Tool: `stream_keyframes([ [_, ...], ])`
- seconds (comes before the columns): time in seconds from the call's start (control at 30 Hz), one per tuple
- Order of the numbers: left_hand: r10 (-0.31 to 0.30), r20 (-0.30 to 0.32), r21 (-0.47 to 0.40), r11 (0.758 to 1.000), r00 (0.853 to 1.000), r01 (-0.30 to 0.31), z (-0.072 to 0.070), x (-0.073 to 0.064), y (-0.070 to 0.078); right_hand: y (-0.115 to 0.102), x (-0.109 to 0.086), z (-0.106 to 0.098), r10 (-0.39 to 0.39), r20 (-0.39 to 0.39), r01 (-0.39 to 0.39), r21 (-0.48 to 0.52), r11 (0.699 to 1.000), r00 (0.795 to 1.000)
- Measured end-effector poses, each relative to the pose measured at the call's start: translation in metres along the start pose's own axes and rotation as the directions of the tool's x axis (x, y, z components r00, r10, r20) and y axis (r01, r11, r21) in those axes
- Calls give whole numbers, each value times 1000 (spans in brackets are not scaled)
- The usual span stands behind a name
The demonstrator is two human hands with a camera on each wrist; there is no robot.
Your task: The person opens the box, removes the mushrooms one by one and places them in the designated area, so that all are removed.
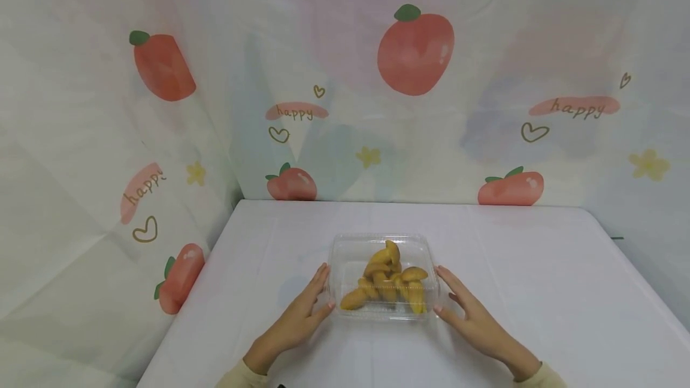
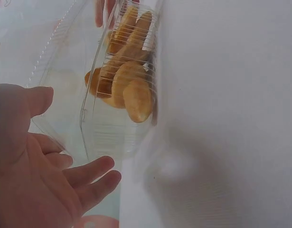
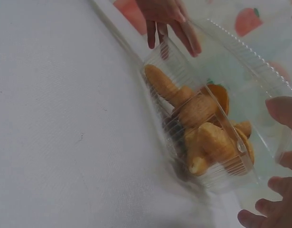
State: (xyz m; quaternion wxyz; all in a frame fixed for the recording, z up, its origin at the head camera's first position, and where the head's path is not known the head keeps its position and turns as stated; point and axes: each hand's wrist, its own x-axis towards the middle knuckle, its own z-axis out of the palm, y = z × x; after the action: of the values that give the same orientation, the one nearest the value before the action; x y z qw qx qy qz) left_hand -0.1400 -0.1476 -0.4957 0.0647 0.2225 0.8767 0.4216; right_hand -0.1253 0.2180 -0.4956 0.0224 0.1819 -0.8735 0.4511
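A clear plastic container (image 1: 345, 256) rests on the white table with several yellow-brown mushrooms (image 1: 380, 271) inside. Its transparent lid (image 2: 58, 52) slants up from the ribbed base in both wrist views. My left hand (image 1: 295, 319) is at the container's left side, fingers extended and fingertips right by the lid's edge. On the opposite side, my right hand (image 1: 477, 322) mirrors it, fingers spread and tips close to the right edge. From the right wrist, the mushrooms (image 3: 200, 111) show through the clear wall, heaped together.
The white tabletop (image 1: 539, 268) meets a fabric backdrop (image 1: 345, 154) printed with red fruit, hearts and flowers at its back edge. More printed fabric hangs along the left side (image 1: 81, 196). Pale yellow sleeves (image 1: 245, 376) show at the bottom.
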Motion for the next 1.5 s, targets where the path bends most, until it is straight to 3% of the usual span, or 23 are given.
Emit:
stream_keyframes([
  [0.23,-37,10,-29,999,999,37,-6,3,1,-5,4,-5,-20,-5,20,-20,1000,1000],
  [0.9,-51,-35,-58,997,998,48,-14,13,7,-9,19,-18,-43,-38,44,11,999,998],
  [1.5,-16,-65,-111,994,998,9,-30,26,15,-17,33,-23,-53,-40,53,0,999,998],
])
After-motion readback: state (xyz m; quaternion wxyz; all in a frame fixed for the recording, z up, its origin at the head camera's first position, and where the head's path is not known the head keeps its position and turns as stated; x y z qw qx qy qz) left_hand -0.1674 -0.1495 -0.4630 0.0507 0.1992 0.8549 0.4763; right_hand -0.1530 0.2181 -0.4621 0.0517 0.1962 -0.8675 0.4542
